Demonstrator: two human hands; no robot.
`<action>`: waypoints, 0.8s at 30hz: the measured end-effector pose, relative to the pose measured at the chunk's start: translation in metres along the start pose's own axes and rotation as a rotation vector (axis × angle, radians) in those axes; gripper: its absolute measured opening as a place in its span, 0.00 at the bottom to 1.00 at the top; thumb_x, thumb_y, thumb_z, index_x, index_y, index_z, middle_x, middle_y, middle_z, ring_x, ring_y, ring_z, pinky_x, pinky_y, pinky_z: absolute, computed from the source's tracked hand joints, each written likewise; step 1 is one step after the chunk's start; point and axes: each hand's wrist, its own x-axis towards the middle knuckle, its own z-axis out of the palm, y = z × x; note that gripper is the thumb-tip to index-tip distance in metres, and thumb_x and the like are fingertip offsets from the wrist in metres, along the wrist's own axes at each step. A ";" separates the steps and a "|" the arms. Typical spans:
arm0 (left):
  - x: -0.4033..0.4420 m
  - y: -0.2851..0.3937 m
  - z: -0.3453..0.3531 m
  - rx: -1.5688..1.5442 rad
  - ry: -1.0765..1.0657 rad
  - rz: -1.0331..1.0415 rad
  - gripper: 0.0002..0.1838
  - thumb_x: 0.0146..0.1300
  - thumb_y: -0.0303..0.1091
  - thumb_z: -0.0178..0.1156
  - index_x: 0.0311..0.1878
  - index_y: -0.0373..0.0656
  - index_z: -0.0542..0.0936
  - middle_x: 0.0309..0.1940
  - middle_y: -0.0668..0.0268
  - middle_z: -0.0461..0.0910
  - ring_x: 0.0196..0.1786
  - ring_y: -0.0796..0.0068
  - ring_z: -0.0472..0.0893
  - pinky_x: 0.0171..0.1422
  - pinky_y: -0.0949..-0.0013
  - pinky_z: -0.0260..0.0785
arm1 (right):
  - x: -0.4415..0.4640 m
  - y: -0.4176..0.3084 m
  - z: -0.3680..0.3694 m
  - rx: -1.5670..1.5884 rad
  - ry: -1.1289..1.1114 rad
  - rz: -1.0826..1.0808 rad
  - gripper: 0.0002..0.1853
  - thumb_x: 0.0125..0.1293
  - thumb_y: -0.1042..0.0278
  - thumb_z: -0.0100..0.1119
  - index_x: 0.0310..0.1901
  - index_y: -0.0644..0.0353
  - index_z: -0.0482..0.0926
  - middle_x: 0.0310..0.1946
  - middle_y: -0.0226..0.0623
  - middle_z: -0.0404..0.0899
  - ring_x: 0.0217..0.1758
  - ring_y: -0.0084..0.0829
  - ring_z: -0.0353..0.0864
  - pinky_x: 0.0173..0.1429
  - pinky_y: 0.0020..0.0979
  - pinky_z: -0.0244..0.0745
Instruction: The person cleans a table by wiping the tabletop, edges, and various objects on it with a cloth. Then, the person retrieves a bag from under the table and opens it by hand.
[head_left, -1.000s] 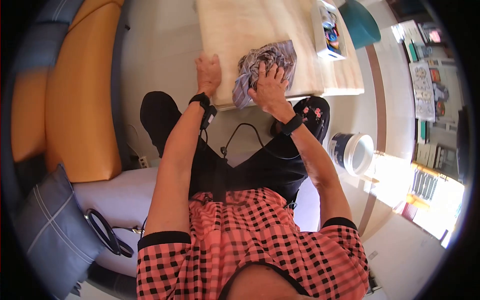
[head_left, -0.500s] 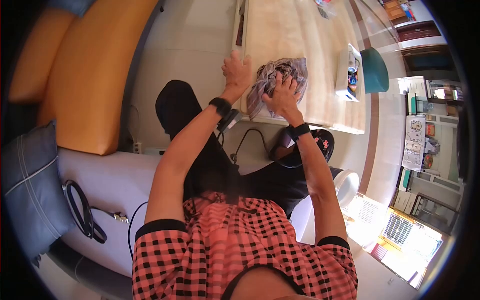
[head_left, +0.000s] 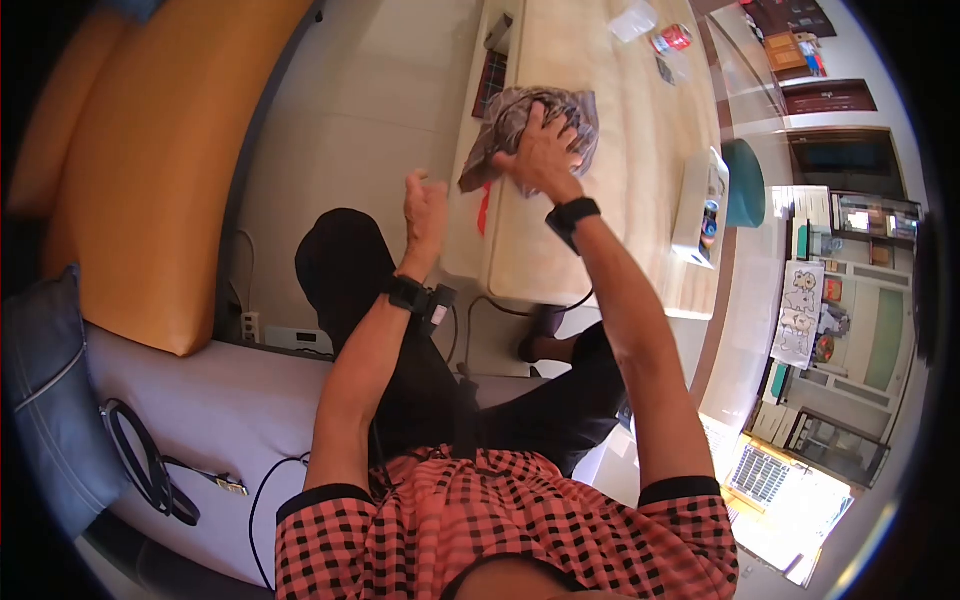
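A crumpled grey-brown striped cloth [head_left: 500,125] lies bunched on the light wooden table [head_left: 640,190], near its left edge. From above, my right hand [head_left: 550,160] grips it, fingers bent over the bundle and thumb to the side. The folds hide some of the fingertips. Off the table's left side, my left hand [head_left: 425,220] hovers with loosely bent fingers and nothing in them. A small red strip [head_left: 485,210] shows at the table edge just below the cloth.
A white box of small items [head_left: 698,215] stands at the table's right edge, beside a green stool [head_left: 743,183]. Clear plastic and a red package [head_left: 672,40] lie at the far end. An orange sofa [head_left: 170,170] is on the left; a coiled black belt [head_left: 150,460] rests near me.
My right hand and the cloth have moved farther up the table, uncovering the near corner. My left hand has drawn back from the table edge, its fingers more bent. The camera view has shifted.
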 end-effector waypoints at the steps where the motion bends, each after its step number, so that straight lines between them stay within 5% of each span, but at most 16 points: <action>1: 0.002 0.000 0.005 0.013 0.005 0.032 0.20 0.64 0.34 0.53 0.58 0.38 0.69 0.33 0.64 0.71 0.36 0.74 0.70 0.41 0.69 0.66 | 0.016 -0.004 -0.008 -0.019 -0.025 0.021 0.58 0.48 0.46 0.72 0.74 0.56 0.45 0.67 0.67 0.52 0.70 0.70 0.51 0.60 0.75 0.58; 6: -0.004 0.010 0.012 -0.145 -0.125 -0.139 0.19 0.65 0.35 0.53 0.58 0.41 0.70 0.28 0.73 0.68 0.33 0.82 0.67 0.37 0.76 0.62 | 0.089 -0.010 -0.022 -0.055 -0.050 0.079 0.58 0.48 0.45 0.72 0.74 0.51 0.45 0.68 0.62 0.53 0.70 0.66 0.54 0.60 0.71 0.60; 7: -0.002 0.003 0.015 -0.166 -0.131 -0.152 0.19 0.65 0.35 0.53 0.58 0.40 0.71 0.28 0.73 0.67 0.32 0.83 0.66 0.36 0.77 0.62 | 0.105 -0.007 -0.020 0.009 -0.043 0.061 0.56 0.45 0.45 0.74 0.72 0.50 0.49 0.70 0.64 0.48 0.72 0.71 0.48 0.59 0.76 0.55; 13: 0.000 0.029 0.019 -0.190 -0.220 -0.259 0.20 0.65 0.34 0.53 0.59 0.40 0.70 0.29 0.73 0.69 0.32 0.83 0.66 0.35 0.78 0.60 | 0.185 -0.006 -0.018 -0.020 0.119 0.003 0.50 0.43 0.53 0.75 0.68 0.48 0.57 0.63 0.57 0.57 0.67 0.67 0.56 0.57 0.76 0.57; 16: 0.005 0.034 0.022 -0.163 -0.227 -0.268 0.21 0.64 0.34 0.53 0.60 0.40 0.70 0.29 0.73 0.70 0.32 0.83 0.66 0.35 0.77 0.61 | 0.224 0.002 -0.015 -0.087 0.150 -0.088 0.52 0.48 0.47 0.70 0.71 0.59 0.54 0.69 0.67 0.53 0.70 0.70 0.54 0.70 0.66 0.52; 19: 0.007 0.033 0.024 -0.118 -0.222 -0.275 0.21 0.63 0.35 0.52 0.59 0.39 0.70 0.30 0.72 0.70 0.32 0.83 0.66 0.36 0.76 0.61 | 0.229 -0.014 -0.038 -0.062 0.045 -0.042 0.60 0.44 0.52 0.75 0.73 0.60 0.45 0.68 0.75 0.49 0.69 0.77 0.51 0.69 0.65 0.56; 24: 0.005 0.050 0.018 -0.099 -0.242 -0.299 0.21 0.63 0.35 0.52 0.59 0.39 0.71 0.32 0.69 0.74 0.32 0.81 0.68 0.38 0.75 0.63 | 0.229 -0.007 -0.028 -0.011 0.097 -0.084 0.58 0.45 0.52 0.74 0.73 0.58 0.46 0.69 0.71 0.49 0.70 0.75 0.50 0.68 0.66 0.57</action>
